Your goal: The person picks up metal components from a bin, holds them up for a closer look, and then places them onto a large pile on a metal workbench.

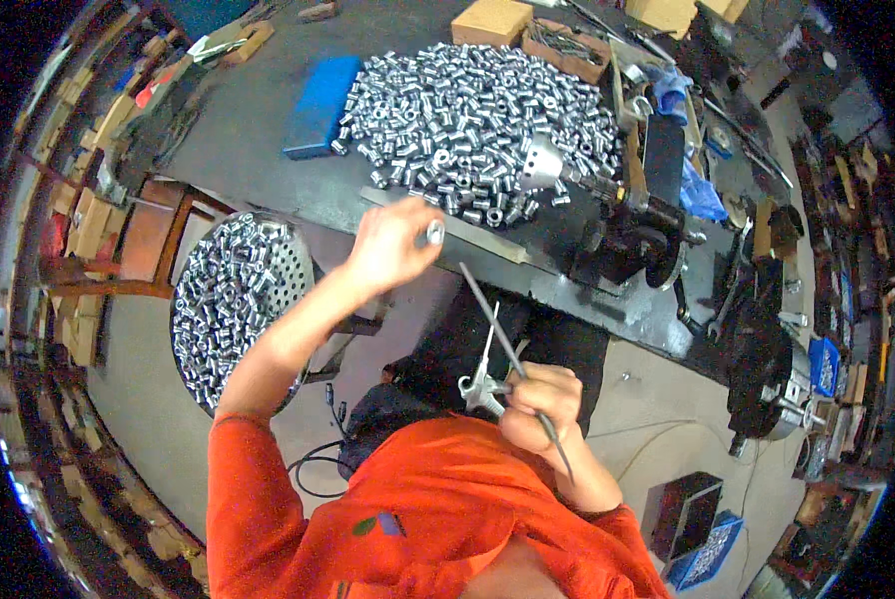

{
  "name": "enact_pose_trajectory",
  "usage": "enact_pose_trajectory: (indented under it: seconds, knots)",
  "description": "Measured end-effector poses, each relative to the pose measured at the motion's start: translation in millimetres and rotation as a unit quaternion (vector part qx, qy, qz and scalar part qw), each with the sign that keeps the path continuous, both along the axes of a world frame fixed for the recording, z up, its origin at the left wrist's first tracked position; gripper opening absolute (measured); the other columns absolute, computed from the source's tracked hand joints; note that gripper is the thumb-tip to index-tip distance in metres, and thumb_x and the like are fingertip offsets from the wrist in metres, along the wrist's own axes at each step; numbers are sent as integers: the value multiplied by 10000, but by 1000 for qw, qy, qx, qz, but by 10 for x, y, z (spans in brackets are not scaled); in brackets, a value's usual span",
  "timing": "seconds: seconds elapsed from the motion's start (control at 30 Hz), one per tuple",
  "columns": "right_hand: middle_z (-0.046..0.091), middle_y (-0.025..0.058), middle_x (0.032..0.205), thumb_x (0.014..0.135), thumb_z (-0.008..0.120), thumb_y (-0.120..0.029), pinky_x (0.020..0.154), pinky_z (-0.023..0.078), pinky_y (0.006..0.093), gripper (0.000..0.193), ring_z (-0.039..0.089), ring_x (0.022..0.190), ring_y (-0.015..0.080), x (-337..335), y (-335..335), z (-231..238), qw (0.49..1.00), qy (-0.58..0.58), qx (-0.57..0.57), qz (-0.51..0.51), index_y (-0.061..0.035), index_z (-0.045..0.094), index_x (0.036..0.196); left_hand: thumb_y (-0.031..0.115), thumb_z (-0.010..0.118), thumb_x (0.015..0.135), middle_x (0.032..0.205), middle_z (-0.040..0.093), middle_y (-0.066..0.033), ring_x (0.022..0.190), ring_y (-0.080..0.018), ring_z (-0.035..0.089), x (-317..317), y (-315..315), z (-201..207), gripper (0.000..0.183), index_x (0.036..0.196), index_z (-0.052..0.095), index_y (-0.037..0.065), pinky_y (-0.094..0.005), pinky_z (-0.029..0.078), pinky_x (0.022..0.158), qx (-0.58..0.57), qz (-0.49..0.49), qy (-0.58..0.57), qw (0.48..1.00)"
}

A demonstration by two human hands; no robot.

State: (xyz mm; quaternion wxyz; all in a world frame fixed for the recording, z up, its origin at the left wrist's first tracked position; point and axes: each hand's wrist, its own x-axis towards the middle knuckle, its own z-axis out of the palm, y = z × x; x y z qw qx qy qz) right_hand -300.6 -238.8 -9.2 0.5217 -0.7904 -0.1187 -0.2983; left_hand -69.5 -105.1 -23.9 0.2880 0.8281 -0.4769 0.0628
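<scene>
My left hand [397,245] is closed around a small shiny metal sleeve [434,233], held just off the table's front edge. The sleeve's round, open end shows beside my fingers. Lower down, in front of my torso, my right hand [544,407] grips a long thin grey file [495,321], which slants up toward the left hand. Against that fist is a silver air blow gun [480,387] with a narrow nozzle; I cannot tell whether my fingers hold it too. A large heap of similar metal sleeves [467,120] covers the table ahead.
A blue bin [322,105] borders the heap on the left. On the left, a round perforated tray [293,265] carries many sleeves. A black vise-like fixture [632,240] stands at the right of the dark table [238,130]. Wrenches [732,280] lie beyond it.
</scene>
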Motion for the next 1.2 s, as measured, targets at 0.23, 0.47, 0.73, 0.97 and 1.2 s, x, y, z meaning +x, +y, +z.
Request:
enact_pose_trajectory:
  seconds: [0.23,0.47,0.73,0.97,1.2]
  knots:
    - [317,46,502,519,503,97,391,210,279,301,301,404,178,-69,28,-77,997,70,15,-16,-56,245,537,179,659,839,961,607,-45,652,-84,570,657,54,672,475,1252,489,17,-226,468,568,-161,74,198,964]
    - [316,49,489,540,510,128,396,211,273,315,322,396,171,-14,84,-205,994,91,60,-6,-55,253,536,273,668,749,883,662,-173,831,-311,640,510,1739,240,362,998,644,12,-370,497,737,182,240,109,947]
    - [340,52,482,550,476,88,391,224,268,266,346,392,159,52,115,-179,992,97,69,33,-58,255,527,350,665,755,767,645,-197,768,-355,636,490,2083,-703,311,884,665,66,-434,494,692,237,391,48,888]
    - [348,49,483,547,477,87,392,236,265,265,355,394,156,-9,89,-254,992,105,64,-2,-61,259,532,235,676,698,682,636,-161,631,-346,619,380,2014,-636,192,798,649,73,-410,509,609,191,343,54,918]
    - [343,67,522,585,597,-32,410,278,336,260,400,427,224,27,5,-254,992,114,8,57,-68,342,550,135,616,824,614,574,-50,525,-153,592,-365,1091,215,140,846,527,29,-253,451,454,-170,93,627,754]
